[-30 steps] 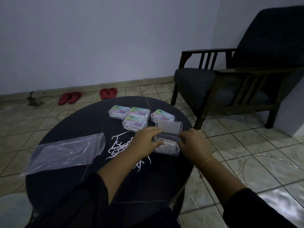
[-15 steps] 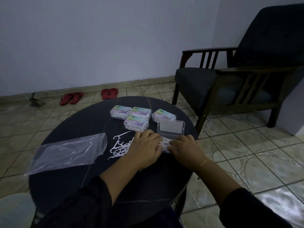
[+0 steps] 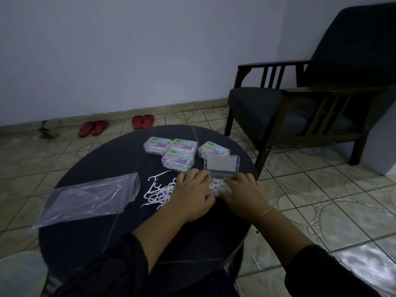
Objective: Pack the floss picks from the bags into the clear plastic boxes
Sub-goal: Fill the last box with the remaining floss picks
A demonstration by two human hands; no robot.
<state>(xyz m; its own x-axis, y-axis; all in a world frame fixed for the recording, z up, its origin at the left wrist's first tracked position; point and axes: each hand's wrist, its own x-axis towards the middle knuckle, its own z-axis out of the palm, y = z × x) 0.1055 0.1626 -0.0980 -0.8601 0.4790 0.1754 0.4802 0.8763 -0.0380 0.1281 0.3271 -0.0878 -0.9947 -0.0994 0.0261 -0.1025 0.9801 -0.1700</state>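
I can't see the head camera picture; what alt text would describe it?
Both hands, left hand and right hand, press floss picks into an open clear box on a round dark table. Four closed boxes, loose picks and an empty bag lie nearby.

Both hands [image 3: 192,194] lowered onto the open box [image 3: 220,168]

Packed boxes [image 3: 179,159] block far side; bag [image 3: 87,198] left, near tabletop [image 3: 175,243] bare.

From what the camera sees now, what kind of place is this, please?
Most likely a room in a home, not a workshop. A dark wooden armchair stands on a patterned tile floor, red sandals lie by the wall, and the work is done on a small round table.
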